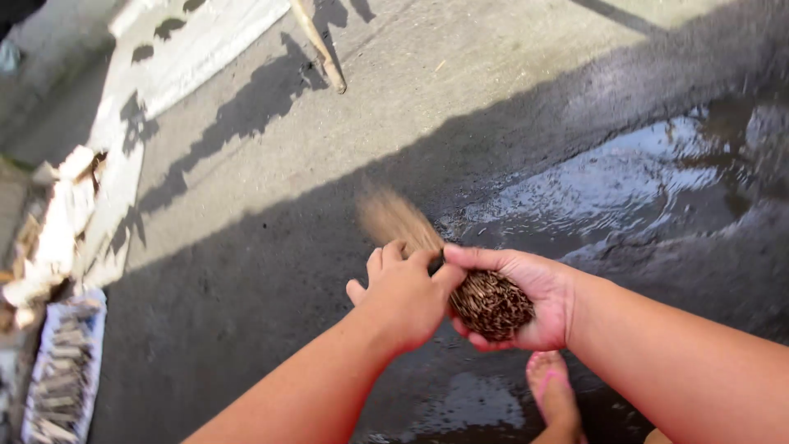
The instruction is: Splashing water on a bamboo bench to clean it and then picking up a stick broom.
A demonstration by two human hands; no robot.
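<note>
A bundle of thin brown sticks (491, 304) is being held between both hands above wet pavement (625, 189), its cut end facing near and its long axis running far and left to a blurred tip. The right hand (526, 300) is being cupped and closed around the butt end. The left hand (404, 298) is being pressed against the bundle's left side, fingers curled on it; both hands are equally near.

The ground is rough grey concrete pavement (460, 74), sunlit at the far side and in deep shadow near. A shallow glistening puddle of water (625, 181) spreads at the right. A slanting pale wooden pole (319, 45) touches down far off, casting leafy shadows. Along the left edge lie a white woven sheet (197, 41), a heap of pale split wood (53, 230), and a near tray of dark pieces (62, 374).
</note>
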